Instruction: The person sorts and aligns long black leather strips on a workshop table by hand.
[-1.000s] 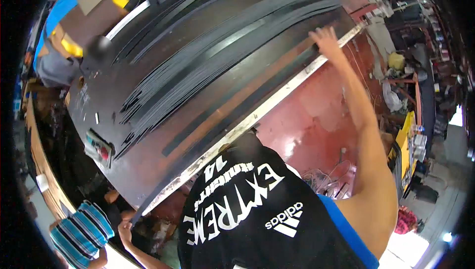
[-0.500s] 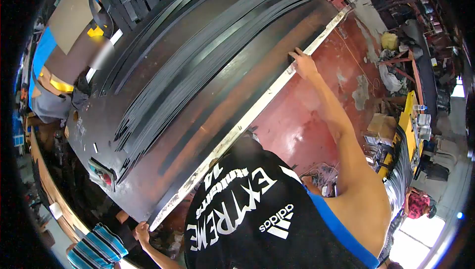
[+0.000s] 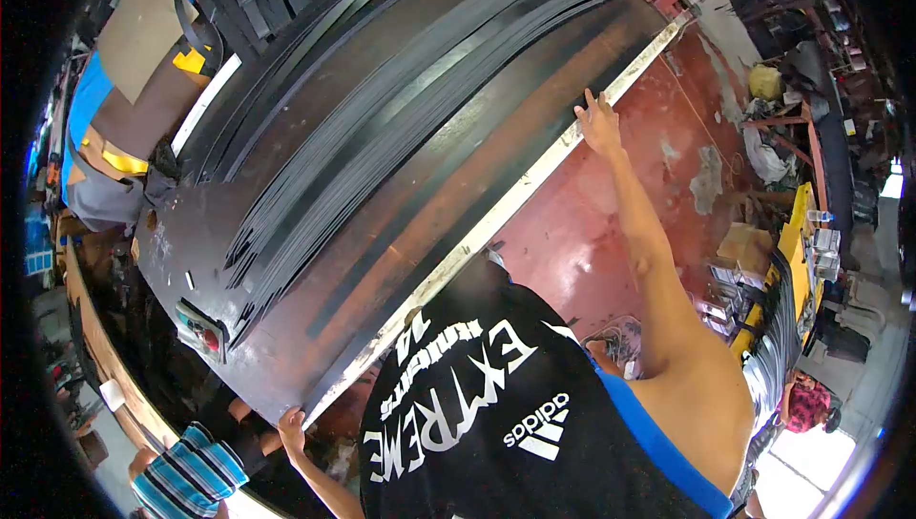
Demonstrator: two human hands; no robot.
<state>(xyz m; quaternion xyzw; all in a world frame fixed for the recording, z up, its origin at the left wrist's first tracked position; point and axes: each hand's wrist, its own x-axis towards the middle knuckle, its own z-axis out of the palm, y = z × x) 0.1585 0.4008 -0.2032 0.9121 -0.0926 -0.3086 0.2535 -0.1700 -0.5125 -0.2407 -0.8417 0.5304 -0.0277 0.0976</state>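
My left hand [image 3: 293,429] is at the near-left corner of the dark table [image 3: 162,252], fingers closed at the corner; what they pinch is too small to make out. Farther along the same white edge [image 3: 496,209], my right hand [image 3: 599,125] has its fingers apart, fingertips at the table's rim. A dark band [image 3: 448,257] runs just inside that edge between the hands. Beyond it, long thin black strips [image 3: 382,152] lie in a bundle across the table.
A green and red tool [image 3: 200,330] rests at the table's left end. Another person in a striped shirt [image 3: 191,471] is at the lower left, one in red [image 3: 809,403] at the lower right. Yellow racks [image 3: 800,261] stand at the right. Brown and blue sheets [image 3: 143,37] lie upper left.
The fingers of my right hand have spread at the edge, and the hand sits slightly farther right in view. My left hand appears slightly higher and to the right. The whole view has shifted a little.
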